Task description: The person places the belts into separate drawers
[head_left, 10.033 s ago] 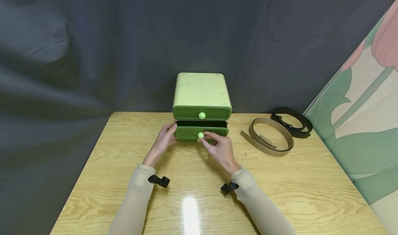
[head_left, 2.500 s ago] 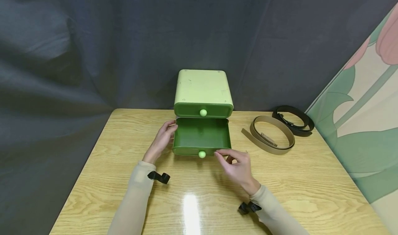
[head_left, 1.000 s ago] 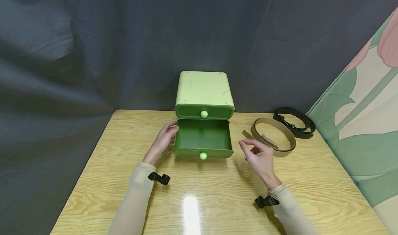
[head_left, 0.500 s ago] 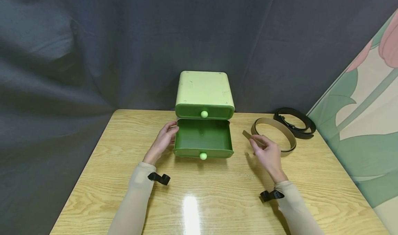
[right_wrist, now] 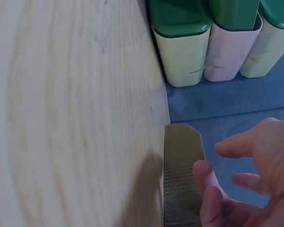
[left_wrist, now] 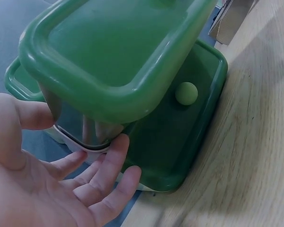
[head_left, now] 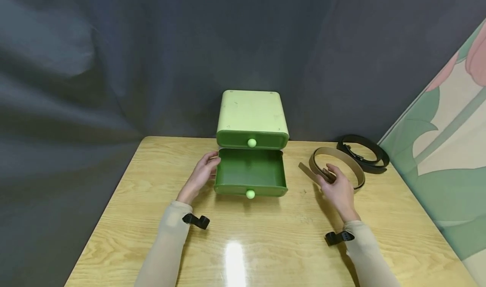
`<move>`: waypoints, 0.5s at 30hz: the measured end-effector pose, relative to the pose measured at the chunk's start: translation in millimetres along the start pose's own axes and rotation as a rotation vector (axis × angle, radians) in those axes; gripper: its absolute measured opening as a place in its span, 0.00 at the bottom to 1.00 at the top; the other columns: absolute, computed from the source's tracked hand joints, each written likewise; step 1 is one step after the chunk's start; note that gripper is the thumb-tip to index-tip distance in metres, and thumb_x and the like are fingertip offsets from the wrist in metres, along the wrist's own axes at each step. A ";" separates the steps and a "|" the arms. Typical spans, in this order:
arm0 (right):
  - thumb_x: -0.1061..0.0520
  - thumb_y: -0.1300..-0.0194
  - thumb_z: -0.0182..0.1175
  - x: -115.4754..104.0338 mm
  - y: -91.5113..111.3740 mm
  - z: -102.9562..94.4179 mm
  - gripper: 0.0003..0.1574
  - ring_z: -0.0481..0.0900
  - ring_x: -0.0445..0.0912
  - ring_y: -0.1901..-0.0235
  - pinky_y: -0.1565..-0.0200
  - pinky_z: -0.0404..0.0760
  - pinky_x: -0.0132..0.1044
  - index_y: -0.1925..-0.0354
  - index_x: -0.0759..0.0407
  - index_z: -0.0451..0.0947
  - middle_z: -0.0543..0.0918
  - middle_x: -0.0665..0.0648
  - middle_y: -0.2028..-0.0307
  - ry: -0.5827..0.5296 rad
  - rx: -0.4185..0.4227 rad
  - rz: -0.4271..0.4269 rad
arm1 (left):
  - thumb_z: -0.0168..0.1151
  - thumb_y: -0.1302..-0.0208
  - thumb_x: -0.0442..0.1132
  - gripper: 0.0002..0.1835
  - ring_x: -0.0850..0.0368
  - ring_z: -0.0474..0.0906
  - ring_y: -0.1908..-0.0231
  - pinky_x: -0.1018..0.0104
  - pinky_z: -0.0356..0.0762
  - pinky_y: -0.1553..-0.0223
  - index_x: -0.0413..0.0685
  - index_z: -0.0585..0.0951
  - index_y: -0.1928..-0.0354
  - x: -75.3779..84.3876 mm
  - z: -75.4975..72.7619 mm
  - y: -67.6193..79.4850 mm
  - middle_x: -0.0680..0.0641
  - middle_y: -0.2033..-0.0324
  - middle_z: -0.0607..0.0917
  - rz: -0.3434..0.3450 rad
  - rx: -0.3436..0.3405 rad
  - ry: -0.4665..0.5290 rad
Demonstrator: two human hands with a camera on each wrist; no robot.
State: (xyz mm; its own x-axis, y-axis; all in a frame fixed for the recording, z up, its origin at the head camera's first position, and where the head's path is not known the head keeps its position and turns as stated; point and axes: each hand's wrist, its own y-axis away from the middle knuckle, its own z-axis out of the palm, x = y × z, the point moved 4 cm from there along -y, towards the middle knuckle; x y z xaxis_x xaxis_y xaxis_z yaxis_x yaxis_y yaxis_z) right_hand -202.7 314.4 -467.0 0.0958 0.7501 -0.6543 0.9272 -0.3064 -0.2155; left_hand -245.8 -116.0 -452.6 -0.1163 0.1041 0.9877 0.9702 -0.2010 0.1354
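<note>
A small cabinet (head_left: 252, 109) of stacked units has green drawer fronts with round light-green knobs. Its middle drawer (head_left: 233, 190) is pulled well out and bare inside. My left hand (head_left: 199, 177) rests at the cabinet's left side. In the left wrist view, its thumb and loosely bent fingers (left_wrist: 111, 161) lie by the pulled-out drawer and the unit's pale corner. Over a coiled tan belt (head_left: 334, 151) hovers my right hand (head_left: 339, 192), thumb and fingers spread apart. In the right wrist view the belt's tail (right_wrist: 182, 165) passes beside the fingers, with nothing held between them.
Behind the tan belt lies a coiled black belt (head_left: 364, 141) with a buckle. All of this stands on a light wooden table (head_left: 265, 240). A dark curtain (head_left: 182, 59) hangs behind, and a flower-patterned panel (head_left: 455, 152) borders the right side.
The middle drawer has come out toward me. My right hand has left its knob, moved right to the tan belt and spread its fingers. My left hand has stayed at the cabinet's side.
</note>
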 end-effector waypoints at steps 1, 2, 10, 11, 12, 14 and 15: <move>0.46 0.26 0.66 2.6 -0.1 0.1 0.37 0.81 0.70 0.40 0.35 0.71 0.66 0.26 0.58 0.73 0.84 0.69 0.37 0.012 -0.016 0.012 | 0.46 0.15 0.48 0.33 0.31 0.75 0.32 0.41 0.74 0.31 0.41 0.57 0.17 -1.1 0.9 0.3 0.32 0.25 0.69 -0.004 -0.002 0.000; 0.46 0.26 0.66 4.7 -0.4 -0.1 0.38 0.78 0.71 0.36 0.35 0.70 0.66 0.25 0.59 0.72 0.82 0.69 0.33 0.018 -0.024 0.017 | 0.46 0.15 0.48 0.33 0.31 0.75 0.32 0.41 0.74 0.30 0.41 0.57 0.17 -1.9 1.6 0.6 0.32 0.25 0.69 -0.004 -0.001 0.000; 0.45 0.25 0.63 8.5 -2.6 -0.4 0.40 0.80 0.71 0.37 0.35 0.72 0.65 0.24 0.62 0.70 0.79 0.73 0.32 -0.001 -0.057 0.024 | 0.45 0.14 0.49 0.33 0.30 0.76 0.33 0.40 0.74 0.31 0.41 0.56 0.17 -0.2 0.2 0.7 0.31 0.27 0.71 0.006 -0.001 -0.010; 0.45 0.25 0.63 8.6 -2.2 -0.5 0.40 0.82 0.70 0.40 0.35 0.72 0.65 0.24 0.62 0.70 0.79 0.73 0.32 -0.002 -0.060 0.027 | 0.45 0.14 0.50 0.34 0.30 0.76 0.33 0.40 0.74 0.31 0.41 0.56 0.17 0.4 0.0 0.7 0.32 0.27 0.71 0.004 -0.005 -0.008; 0.45 0.25 0.63 9.0 -2.1 -0.7 0.40 0.85 0.68 0.44 0.35 0.73 0.64 0.24 0.62 0.69 0.78 0.73 0.31 -0.002 -0.064 0.029 | 0.45 0.14 0.50 0.34 0.30 0.76 0.32 0.40 0.74 0.31 0.41 0.56 0.17 0.8 -0.1 0.6 0.32 0.27 0.70 0.004 -0.007 -0.007; 0.46 0.24 0.63 9.5 -2.0 -0.9 0.40 0.91 0.63 0.55 0.35 0.73 0.64 0.23 0.62 0.69 0.78 0.73 0.31 -0.004 -0.072 0.032 | 0.45 0.14 0.50 0.34 0.29 0.75 0.32 0.39 0.73 0.30 0.41 0.56 0.17 1.2 -0.3 0.7 0.32 0.26 0.70 0.001 -0.009 -0.003; 0.45 0.24 0.63 9.7 -1.9 -1.0 0.40 0.93 0.59 0.61 0.36 0.74 0.63 0.23 0.62 0.69 0.79 0.73 0.32 -0.004 -0.075 0.034 | 0.45 0.14 0.50 0.34 0.29 0.75 0.32 0.39 0.73 0.30 0.41 0.56 0.17 1.2 -0.4 1.0 0.32 0.25 0.69 0.000 -0.010 -0.002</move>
State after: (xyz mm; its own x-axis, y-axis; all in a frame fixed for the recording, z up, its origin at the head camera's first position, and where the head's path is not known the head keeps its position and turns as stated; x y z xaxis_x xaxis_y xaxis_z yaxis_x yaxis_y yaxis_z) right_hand -203.1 322.8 -472.2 0.1262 0.7376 -0.6634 0.9479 -0.2868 -0.1385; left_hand -245.1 -116.4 -451.2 -0.1162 0.1060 0.9876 0.9679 -0.2109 0.1365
